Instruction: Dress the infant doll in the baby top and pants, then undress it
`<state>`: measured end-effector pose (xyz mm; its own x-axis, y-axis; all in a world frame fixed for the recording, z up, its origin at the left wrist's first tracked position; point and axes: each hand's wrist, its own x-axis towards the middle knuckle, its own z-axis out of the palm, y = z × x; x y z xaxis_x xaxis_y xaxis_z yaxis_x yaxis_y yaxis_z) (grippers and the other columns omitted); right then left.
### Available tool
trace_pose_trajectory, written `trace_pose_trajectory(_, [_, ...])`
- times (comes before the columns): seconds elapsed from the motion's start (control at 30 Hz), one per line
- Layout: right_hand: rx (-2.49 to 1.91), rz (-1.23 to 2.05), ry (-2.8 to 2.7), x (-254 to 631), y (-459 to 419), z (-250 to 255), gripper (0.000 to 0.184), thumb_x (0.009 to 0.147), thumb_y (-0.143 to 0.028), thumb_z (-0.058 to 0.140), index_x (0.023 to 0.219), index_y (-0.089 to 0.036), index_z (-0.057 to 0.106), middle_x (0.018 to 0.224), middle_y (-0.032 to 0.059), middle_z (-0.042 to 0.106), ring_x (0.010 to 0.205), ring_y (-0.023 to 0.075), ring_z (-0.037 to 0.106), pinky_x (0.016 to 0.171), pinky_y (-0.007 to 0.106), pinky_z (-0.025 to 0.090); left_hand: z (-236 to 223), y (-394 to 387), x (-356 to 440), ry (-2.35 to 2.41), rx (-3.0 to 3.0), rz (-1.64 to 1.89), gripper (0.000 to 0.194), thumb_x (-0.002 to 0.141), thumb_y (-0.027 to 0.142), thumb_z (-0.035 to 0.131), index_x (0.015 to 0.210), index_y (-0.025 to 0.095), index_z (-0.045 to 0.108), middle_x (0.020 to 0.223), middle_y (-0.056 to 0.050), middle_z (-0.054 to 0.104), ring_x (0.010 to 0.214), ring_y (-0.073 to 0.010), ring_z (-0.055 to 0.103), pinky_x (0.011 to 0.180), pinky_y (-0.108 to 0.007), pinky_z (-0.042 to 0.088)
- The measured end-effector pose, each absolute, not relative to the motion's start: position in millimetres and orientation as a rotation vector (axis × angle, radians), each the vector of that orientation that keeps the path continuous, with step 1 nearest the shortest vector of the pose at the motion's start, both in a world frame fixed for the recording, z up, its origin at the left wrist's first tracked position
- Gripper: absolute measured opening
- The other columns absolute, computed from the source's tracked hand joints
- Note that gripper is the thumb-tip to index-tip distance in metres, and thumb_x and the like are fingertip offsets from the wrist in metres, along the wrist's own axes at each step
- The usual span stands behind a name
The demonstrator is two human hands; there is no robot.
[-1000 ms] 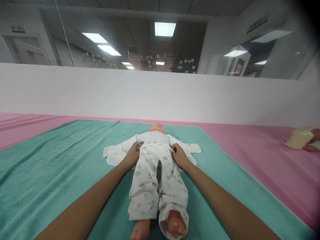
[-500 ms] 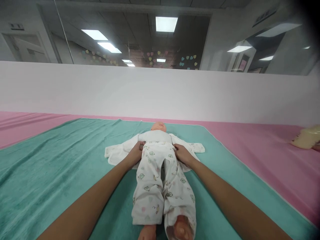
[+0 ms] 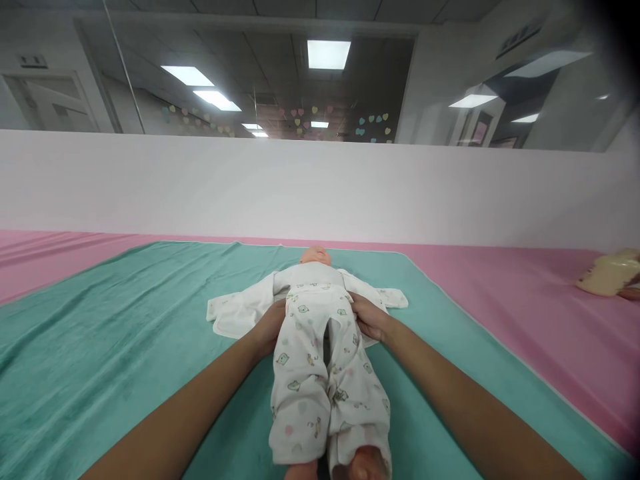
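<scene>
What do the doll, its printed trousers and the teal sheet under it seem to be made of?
Doll: probably vinyl or another plastic, smooth; its uncovered parts look moulded.
Printed trousers: likely soft cotton or a blend, matte, with gentle creases along the legs.
Teal sheet: seemingly plush fleece or towelling, matte, with soft ripples and a mottled nap.

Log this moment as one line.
left hand: at pants side, fingers hidden; right hand: at opposite side; pants: on doll; doll: lying on blanket; bottle: far right
</scene>
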<state>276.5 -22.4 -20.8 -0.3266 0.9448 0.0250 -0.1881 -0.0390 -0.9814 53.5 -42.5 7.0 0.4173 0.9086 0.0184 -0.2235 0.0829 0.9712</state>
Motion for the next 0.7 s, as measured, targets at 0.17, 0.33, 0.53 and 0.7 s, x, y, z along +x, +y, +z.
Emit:
trace_pose_trajectory(0.17, [-0.785, 1.52, -1.302, 277, -24, -21, 0.059, 0.06, -0.013, 0.064, 0.118, -0.024, 0.054, 0.099, 0.0047, 0.068, 0.091, 0.0227, 0.063, 0.078, 0.037, 0.052, 14, -48, 57, 0.74, 1.242, 1.019, 0.038, 0.071, 0.029, 0.063, 0.107, 0.018, 0.063, 0.103, -0.008, 0.068, 0.099, -0.0269, 0.06, 0.083, -0.037, 0.048])
trace_pose_trajectory(0.33, [-0.779, 1.47, -1.332, 276, -24, -22, 0.059, 0.062, -0.014, 0.064, 0.119, -0.024, 0.054, 0.102, 0.0051, 0.067, 0.095, 0.0235, 0.061, 0.082, 0.038, 0.049, 9, -43, 57, 0.753, 1.235, 1.108, 0.047, 0.068, 0.029, 0.068, 0.113, 0.019, 0.06, 0.106, -0.008, 0.066, 0.102, -0.0269, 0.058, 0.088, -0.037, 0.044])
trace_pose_trajectory(0.53, [-0.896, 1.045, -1.515, 277, -24, -22, 0.044, 0.065, -0.016, 0.056, 0.108, -0.024, 0.063, 0.104, 0.0017, 0.067, 0.103, 0.0252, 0.056, 0.092, 0.042, 0.042, -5, -30, 51, 0.657, 1.097, 1.078, 0.041, 0.065, 0.019, 0.068, 0.105, 0.018, 0.062, 0.095, -0.007, 0.069, 0.086, -0.0234, 0.063, 0.078, -0.035, 0.047])
trace_pose_trajectory(0.7, [-1.071, 0.755, -1.634, 281, -22, -23, 0.032, 0.069, -0.019, 0.046, 0.093, -0.023, 0.067, 0.104, -0.0001, 0.066, 0.101, 0.0247, 0.055, 0.091, 0.039, 0.04, -12, -21, 45, 0.742, 0.994, 1.203, 0.022, 0.06, 0.014, 0.066, 0.082, 0.018, 0.061, 0.07, 0.0, 0.064, 0.063, -0.0146, 0.059, 0.06, -0.026, 0.045])
